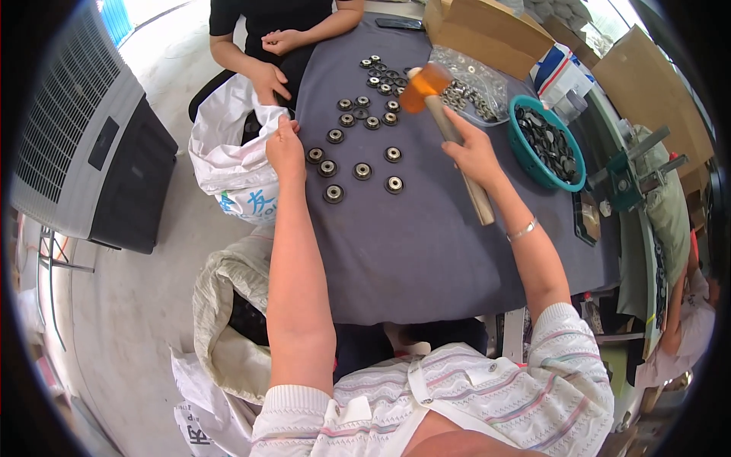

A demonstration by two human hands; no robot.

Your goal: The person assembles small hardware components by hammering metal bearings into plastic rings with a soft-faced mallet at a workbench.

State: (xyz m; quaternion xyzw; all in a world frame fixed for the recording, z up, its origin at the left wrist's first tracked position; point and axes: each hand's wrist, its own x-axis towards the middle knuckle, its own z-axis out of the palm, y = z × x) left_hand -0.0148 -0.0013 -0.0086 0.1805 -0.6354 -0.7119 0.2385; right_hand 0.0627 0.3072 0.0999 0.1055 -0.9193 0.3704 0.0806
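Note:
My right hand is closed round the wooden handle of a mallet. The mallet's translucent orange head is raised over the table and slightly blurred. At the table's left edge, my left hand has its fingers closed on the rim of a white woven bag. Dark pieces show inside that bag. Several small black wheels with metal bearings lie spread over the grey cloth between my hands, more of them clustered farther back.
A teal basket full of black discs stands at right, beside a clear bag of metal bearings. Behind are a cardboard box and a phone. A co-worker's hand rests by the white bag. A grey air cooler stands left.

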